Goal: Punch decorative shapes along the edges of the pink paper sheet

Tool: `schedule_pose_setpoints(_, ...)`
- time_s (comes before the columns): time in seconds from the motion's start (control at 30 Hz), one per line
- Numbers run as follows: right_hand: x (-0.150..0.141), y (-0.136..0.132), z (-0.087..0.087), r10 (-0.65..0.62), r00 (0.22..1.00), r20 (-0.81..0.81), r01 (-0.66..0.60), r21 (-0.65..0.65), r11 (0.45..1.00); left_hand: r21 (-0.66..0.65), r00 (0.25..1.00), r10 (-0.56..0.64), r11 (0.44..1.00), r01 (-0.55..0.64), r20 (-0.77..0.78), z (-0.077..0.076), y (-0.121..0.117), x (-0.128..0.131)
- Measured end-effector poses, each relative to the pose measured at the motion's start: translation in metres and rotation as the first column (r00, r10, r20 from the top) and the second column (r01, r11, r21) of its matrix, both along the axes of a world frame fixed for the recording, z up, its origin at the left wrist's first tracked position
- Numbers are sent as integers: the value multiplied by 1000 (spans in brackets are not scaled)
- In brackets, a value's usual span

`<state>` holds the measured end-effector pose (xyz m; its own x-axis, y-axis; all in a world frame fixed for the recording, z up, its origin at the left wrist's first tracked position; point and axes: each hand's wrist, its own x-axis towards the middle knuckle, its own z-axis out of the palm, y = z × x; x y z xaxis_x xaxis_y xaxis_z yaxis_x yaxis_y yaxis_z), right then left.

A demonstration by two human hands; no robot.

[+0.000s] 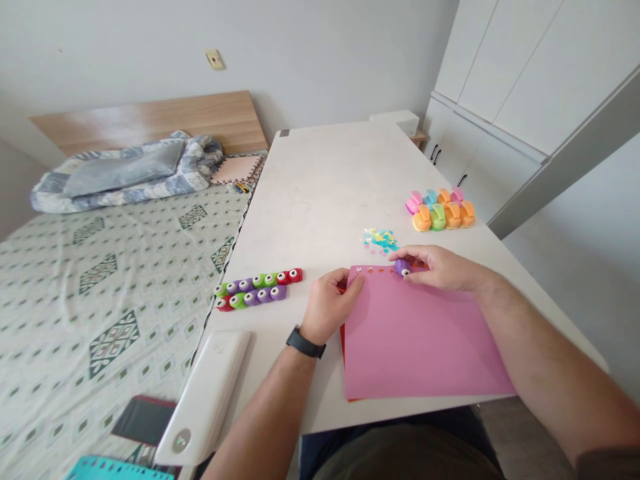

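A sheet of pink paper (420,340) lies in front of me, with orange-red paper showing beneath its left edge. My left hand (333,300) pinches the sheet's upper left corner, thumb on top. Near the top edge, my right hand (435,267) has its fingers closed round a small purple craft punch (401,268), which sits at the paper's border. Small punched shapes run along that border to the left of the punch. Just beyond the paper is a small pile of blue, yellow and pink paper cutouts (381,240).
Two rows of small red, green and purple punches (257,290) stand on the left. Larger pastel lever punches (440,210) are grouped at the right. A long white device (207,393) lies along the left edge of the white table (330,180). Beyond is a bed (65,287).
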<state>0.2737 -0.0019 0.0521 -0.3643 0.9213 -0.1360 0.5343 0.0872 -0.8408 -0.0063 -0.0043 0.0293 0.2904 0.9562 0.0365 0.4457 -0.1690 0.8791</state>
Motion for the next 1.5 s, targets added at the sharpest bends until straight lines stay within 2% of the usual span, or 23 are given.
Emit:
schedule_pose_setpoints(0.33, 1, -2, -9, 20, 999, 47, -21, 24, 999, -27, 1000, 1, 1000, -1, 11, 0, 0, 1)
schedule_pose_setpoints(0.53, 0, -3, -12, -24, 1000, -8, 24, 3, 1000, -36, 1000, 1, 999, 0, 26, 1, -1, 1)
schedule_pose_setpoints(0.87, 0, -3, -10, 21, 1000, 0, -21, -25, 999, -36, 999, 11, 999, -9, 30, 2, -1, 2)
schedule_pose_setpoints(1.3, -3, -3, -6, 6, 1000, 17, -5, -30, 1000, -13, 1000, -16, 1000, 16, 23, 3, -2, 2)
schedule_pose_setpoints(1.5, -2, -2, -11, -3, 1000, 0, 3, -19, 1000, -22, 999, -22, 1000, 23, 33, 0, -1, 1)
